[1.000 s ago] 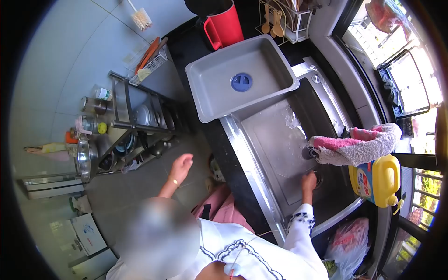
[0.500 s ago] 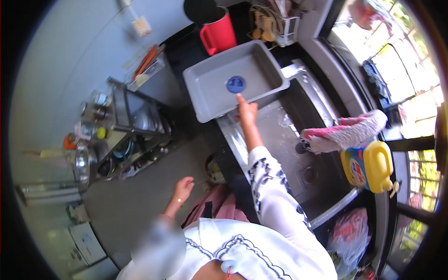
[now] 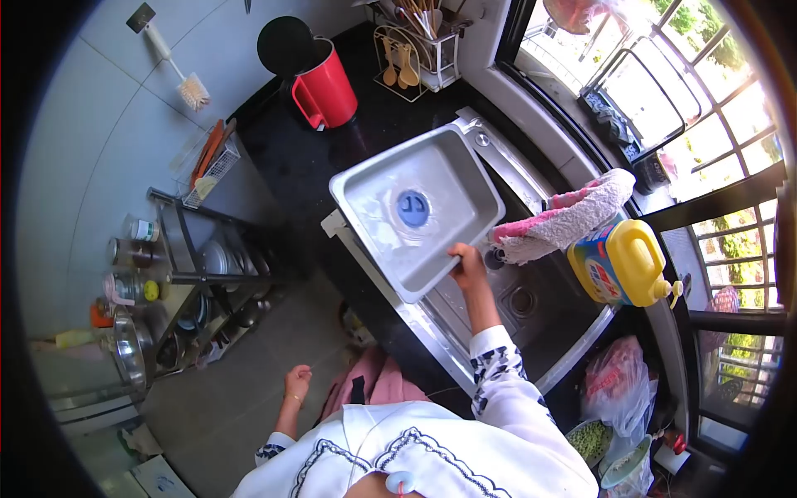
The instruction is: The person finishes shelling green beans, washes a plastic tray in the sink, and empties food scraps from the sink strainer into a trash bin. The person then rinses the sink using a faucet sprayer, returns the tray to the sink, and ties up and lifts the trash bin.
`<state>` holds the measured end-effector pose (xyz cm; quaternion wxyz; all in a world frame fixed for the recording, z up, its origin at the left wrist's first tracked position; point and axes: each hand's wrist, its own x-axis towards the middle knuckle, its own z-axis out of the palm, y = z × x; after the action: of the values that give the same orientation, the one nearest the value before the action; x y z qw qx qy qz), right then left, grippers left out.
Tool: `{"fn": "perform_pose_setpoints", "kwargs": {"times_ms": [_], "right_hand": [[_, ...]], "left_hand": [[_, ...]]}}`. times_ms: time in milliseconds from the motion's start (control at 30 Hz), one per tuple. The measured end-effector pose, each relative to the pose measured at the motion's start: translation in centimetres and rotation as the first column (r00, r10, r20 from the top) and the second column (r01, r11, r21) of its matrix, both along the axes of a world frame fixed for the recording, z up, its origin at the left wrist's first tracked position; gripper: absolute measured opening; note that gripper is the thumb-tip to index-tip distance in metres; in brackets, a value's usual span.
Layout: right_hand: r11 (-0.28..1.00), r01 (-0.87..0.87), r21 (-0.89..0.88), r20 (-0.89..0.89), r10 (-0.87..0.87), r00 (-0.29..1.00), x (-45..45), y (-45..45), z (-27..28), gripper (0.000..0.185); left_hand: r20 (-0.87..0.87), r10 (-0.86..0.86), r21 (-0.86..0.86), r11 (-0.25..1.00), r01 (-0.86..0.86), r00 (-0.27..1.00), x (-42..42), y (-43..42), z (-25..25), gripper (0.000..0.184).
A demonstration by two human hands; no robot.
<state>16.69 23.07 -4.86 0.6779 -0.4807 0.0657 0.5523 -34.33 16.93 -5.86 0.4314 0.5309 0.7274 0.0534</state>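
Note:
My right hand (image 3: 470, 270) grips the near rim of a rectangular grey basin (image 3: 365, 199), fingers closed on its edge. The basin lies across the left part of the steel sink (image 3: 448, 319). A round blue piece (image 3: 412, 208) sits in the middle of its floor, with a wet sheen around it. My left hand (image 3: 296, 383) hangs low at my side, loosely curled, with nothing visible in it. To the right of my right hand, a pink and white towel (image 3: 564, 219) hangs over the faucet area.
A yellow detergent jug (image 3: 628, 261) stands on the sink's right edge. Behind the basin are a red pitcher (image 3: 330, 87) with its black lid raised and a white utensil rack (image 3: 440, 62). A dark shelf rack (image 3: 199, 241) stands left. Plastic bags (image 3: 618, 386) lie at lower right.
The basin has shifted from the counter toward me, over the sink. My right hand, earlier pointing at the blue piece, now holds the rim. The view has turned slightly.

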Motion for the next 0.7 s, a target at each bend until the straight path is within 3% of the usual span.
{"fn": "perform_pose_setpoints", "kwargs": {"times_ms": [100, 200, 267, 467, 700], "right_hand": [[0.995, 0.032, -0.1, 0.085, -0.023, 0.996, 2.4, -2.3, -1.1, 0.01], [0.978, -0.007, -0.208, 0.153, 0.039, 0.988, 3.8, -4.1, -1.8, 0.013], [0.961, -0.081, -0.265, 0.162, 0.127, 0.979, 4.3, -5.1, -2.5, 0.009], [0.957, -0.082, -0.278, 0.142, 0.125, 0.982, 5.1, -6.5, -2.3, 0.012], [0.924, 0.023, -0.381, 0.256, 0.082, 0.963, 4.2, -6.8, -4.1, 0.015]], "left_hand": [[0.021, -0.008, -0.004, 1.0, 0.008, 1.0, 0.5, 0.5, 0.1, 0.016], [0.027, -0.01, 0.014, 1.0, 0.01, 1.0, 0.7, 1.0, -0.3, 0.016], [0.054, 0.074, -0.071, 0.995, -0.071, 0.996, 0.6, 1.4, -0.5, 0.016], [0.113, 0.075, -0.018, 0.997, -0.074, 0.991, -0.2, 0.5, -1.3, 0.019], [0.105, 0.08, 0.027, 0.996, -0.083, 0.991, -0.8, -0.5, -0.1, 0.019]]}}
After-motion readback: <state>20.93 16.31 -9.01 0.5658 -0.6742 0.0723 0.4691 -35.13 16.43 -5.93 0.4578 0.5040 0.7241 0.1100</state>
